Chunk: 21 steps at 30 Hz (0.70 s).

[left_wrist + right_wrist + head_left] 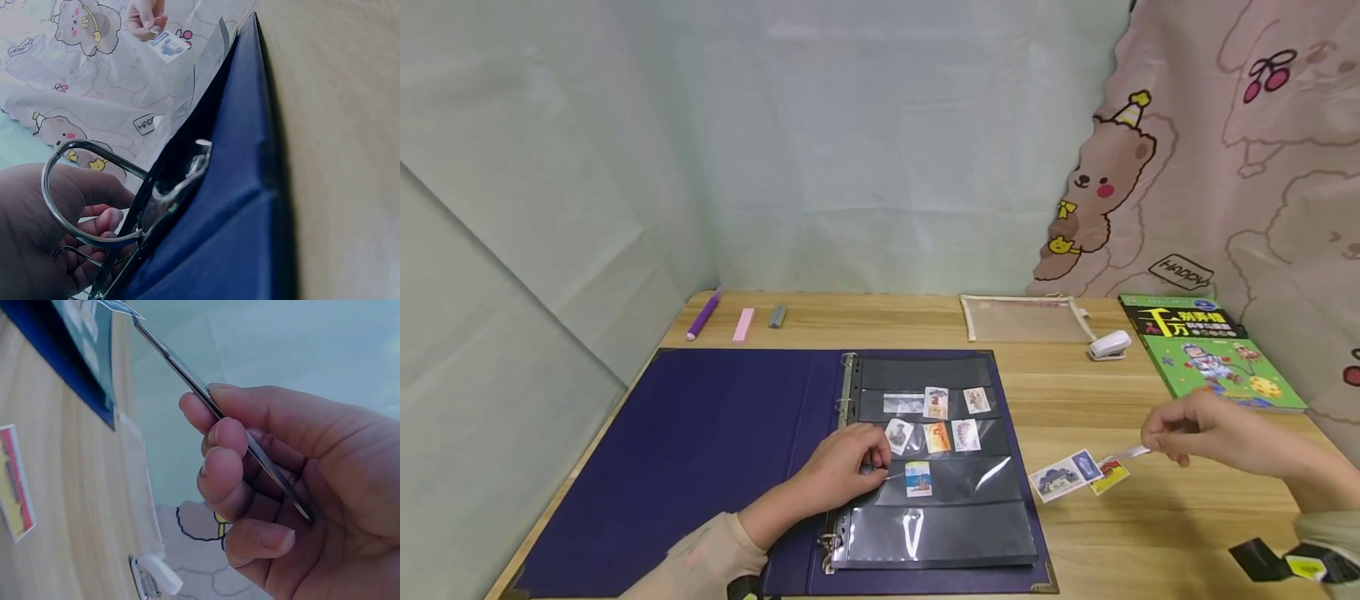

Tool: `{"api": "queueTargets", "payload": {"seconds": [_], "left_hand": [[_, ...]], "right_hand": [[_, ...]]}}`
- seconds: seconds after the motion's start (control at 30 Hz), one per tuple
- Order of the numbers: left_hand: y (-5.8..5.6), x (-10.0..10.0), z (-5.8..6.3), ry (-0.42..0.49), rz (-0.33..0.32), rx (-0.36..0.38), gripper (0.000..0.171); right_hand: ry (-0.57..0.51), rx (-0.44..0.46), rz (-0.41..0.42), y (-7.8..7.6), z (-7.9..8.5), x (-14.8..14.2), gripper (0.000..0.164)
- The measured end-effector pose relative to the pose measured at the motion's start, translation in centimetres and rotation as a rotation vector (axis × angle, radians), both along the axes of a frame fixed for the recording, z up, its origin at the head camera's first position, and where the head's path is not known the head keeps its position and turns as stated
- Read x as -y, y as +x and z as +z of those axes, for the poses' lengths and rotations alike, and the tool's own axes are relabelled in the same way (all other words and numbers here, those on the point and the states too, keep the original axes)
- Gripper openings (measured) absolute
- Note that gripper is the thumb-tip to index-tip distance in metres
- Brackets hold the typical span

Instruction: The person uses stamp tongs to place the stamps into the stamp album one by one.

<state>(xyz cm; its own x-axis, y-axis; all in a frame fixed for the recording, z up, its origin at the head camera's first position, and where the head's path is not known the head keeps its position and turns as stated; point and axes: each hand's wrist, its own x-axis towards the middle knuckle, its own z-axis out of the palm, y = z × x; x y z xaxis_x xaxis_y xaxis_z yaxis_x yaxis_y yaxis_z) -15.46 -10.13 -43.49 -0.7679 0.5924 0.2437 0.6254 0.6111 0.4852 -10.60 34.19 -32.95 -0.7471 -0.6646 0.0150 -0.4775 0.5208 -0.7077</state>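
Observation:
A dark stamp album page [940, 533] lies in a blue ring binder [700, 433], with several stamps in its clear pockets. Over the page's left side, my left hand [838, 467] pinches the edge of a clear pocket strip beside a blue stamp [918, 479]. Metal binder rings [94, 144] stand next to its curled fingers. My right hand [1198, 433] grips tweezers [187, 378] between thumb and fingers. At their tips is a wide stamp with a building picture [1060, 479], just right of the binder. A yellow and red stamp [1112, 475] lies on the table beneath.
Along the back sit a purple pen [703, 315], a pink strip [743, 324], a small grey-green piece [777, 317] and a mesh zip pouch [1026, 321]. A white stapler [1108, 345] and a green book [1217, 358] stand at the right.

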Motion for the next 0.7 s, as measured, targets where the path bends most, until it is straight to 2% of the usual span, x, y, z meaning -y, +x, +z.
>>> {"api": "queueTargets", "payload": {"seconds": [0.3,0.47,0.7], "left_hand": [[0.0,0.1,0.0,-0.004,-0.005,0.007,0.019],[0.0,0.0,0.0,-0.005,-0.015,-0.006,0.020],[0.1,0.0,0.0,0.002,-0.022,-0.024,0.020]], "right_hand": [[0.024,-0.025,-0.052,-1.4,0.7,1.3,0.018],[0.030,-0.042,-0.093,-2.1,0.5,2.2,0.015],[-0.055,-0.015,-0.085,-3.8,-0.4,3.6,0.015]]}}
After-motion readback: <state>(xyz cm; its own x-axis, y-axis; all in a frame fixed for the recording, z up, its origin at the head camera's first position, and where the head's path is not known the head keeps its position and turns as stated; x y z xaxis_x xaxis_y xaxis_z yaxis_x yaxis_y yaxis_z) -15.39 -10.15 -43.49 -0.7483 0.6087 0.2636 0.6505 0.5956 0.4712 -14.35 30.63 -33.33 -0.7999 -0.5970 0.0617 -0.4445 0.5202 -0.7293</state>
